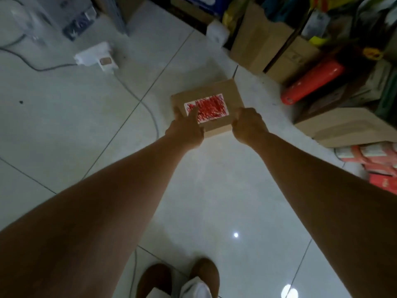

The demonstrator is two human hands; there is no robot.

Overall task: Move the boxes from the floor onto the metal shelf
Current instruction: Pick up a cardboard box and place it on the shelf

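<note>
A small brown cardboard box (231,93) with a white label scribbled over in red lies over the white tiled floor, in the middle of the view. My left hand (185,131) grips its near left corner, thumb lying on the label. My right hand (249,125) grips its near right corner, fingers curled round the edge. Whether the box rests on the floor or is lifted off it I cannot tell. The metal shelf is not plainly visible.
Cardboard boxes (277,52), a red cylinder (311,82) and red packets (378,164) crowd the right side. A white power strip (96,57) with a grey cable (148,112) lies on the floor at the left. My feet (180,280) stand at the bottom edge.
</note>
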